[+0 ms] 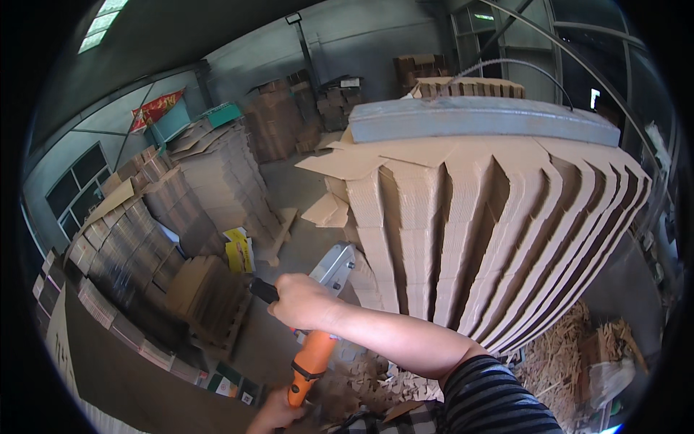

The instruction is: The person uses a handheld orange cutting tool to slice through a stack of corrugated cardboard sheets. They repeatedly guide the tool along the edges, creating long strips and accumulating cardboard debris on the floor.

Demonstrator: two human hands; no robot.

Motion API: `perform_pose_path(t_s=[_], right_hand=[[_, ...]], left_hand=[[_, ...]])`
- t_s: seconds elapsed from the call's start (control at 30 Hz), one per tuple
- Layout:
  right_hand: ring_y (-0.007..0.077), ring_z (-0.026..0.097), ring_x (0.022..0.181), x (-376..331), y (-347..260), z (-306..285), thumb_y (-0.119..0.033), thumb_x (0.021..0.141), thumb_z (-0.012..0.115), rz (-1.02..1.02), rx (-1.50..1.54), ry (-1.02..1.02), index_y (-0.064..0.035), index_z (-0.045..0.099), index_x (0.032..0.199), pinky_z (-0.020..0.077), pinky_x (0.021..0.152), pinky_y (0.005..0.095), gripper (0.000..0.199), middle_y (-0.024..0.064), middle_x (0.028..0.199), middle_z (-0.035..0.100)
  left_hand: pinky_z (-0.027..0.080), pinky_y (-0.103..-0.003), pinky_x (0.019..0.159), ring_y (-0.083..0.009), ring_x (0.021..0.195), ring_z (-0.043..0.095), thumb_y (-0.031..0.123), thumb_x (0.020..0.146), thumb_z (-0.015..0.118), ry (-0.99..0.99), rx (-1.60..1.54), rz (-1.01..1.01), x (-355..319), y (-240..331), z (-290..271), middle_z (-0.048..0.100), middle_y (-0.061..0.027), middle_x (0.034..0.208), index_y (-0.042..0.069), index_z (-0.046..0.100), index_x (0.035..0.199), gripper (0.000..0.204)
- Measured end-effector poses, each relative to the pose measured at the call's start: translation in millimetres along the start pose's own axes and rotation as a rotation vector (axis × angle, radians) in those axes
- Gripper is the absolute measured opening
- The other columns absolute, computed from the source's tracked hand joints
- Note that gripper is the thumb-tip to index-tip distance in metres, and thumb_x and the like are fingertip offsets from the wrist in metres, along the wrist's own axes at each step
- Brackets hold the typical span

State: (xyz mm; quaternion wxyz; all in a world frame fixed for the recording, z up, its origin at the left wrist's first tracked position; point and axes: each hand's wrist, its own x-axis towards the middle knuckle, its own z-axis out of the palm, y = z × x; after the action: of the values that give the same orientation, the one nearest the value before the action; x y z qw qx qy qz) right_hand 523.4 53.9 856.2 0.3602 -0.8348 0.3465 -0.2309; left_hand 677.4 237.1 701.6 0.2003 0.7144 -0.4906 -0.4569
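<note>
My right hand (300, 300) is closed around the black side handle (262, 290) of an orange power tool (312, 360) with a silver metal head. Low in the view, my left hand (276, 411) grips the rear end of its orange body; some of those fingers are hidden. The silver head (335, 265) is up against the left edge of a tall stack of die-cut cardboard sheets (463, 217), or very close to it. Deep vertical slots run down the stack's near face. A long grey metal bar (484, 119) lies across its top.
Torn cardboard scraps (376, 380) litter the floor below the stack, with more in a heap (564, 354) at the right. Several cardboard stacks (217, 177) on pallets stand at the left. A yellow printed sheet (238, 251) lies among them. A large board (130, 369) fills the lower left.
</note>
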Motion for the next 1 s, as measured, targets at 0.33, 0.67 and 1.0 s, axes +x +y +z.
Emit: perform_pose_path(t_s=[0.33, 0.67, 1.0], right_hand=[[0.0348, 0.061, 0.091, 7.3, 15.9, 11.0, -0.017, 0.073, 0.058, 0.051, 0.007, -0.006, 0.0062, 0.063, 0.088, 0.0476, 0.082, 0.0389, 0.028, 0.0247, 0.090, 0.062], [0.0355, 0.060, 0.093, 16.1, 36.0, 28.7, -0.016, 0.074, 0.056, 0.096, -0.022, -0.008, 0.0057, 0.062, 0.090, 0.0475, 0.082, 0.0395, 0.028, 0.0243, 0.094, 0.062], [0.0355, 0.061, 0.091, 13.1, 53.8, 36.5, -0.013, 0.073, 0.054, 0.136, 0.020, -0.021, 0.0053, 0.062, 0.090, 0.0481, 0.080, 0.0400, 0.026, 0.0242, 0.091, 0.062]], left_hand=[[0.046, -0.027, 0.056, -0.0109, 0.065, 0.057, 0.012, 0.069, 0.069, -0.022, 0.052, 0.183, 15.3, -5.6, 2.3, 0.060, -0.0058, 0.078, 0.004, 0.057, 0.100, 0.034], [0.046, -0.027, 0.059, -0.0102, 0.067, 0.056, 0.011, 0.073, 0.066, -0.065, -0.010, 0.177, 37.7, -17.1, 18.2, 0.059, -0.0037, 0.076, 0.003, 0.056, 0.096, 0.026], [0.044, -0.025, 0.050, -0.0082, 0.060, 0.055, 0.012, 0.071, 0.068, -0.064, -0.091, 0.121, 50.6, -35.7, 23.6, 0.059, -0.0023, 0.073, 0.003, 0.057, 0.096, 0.028]])
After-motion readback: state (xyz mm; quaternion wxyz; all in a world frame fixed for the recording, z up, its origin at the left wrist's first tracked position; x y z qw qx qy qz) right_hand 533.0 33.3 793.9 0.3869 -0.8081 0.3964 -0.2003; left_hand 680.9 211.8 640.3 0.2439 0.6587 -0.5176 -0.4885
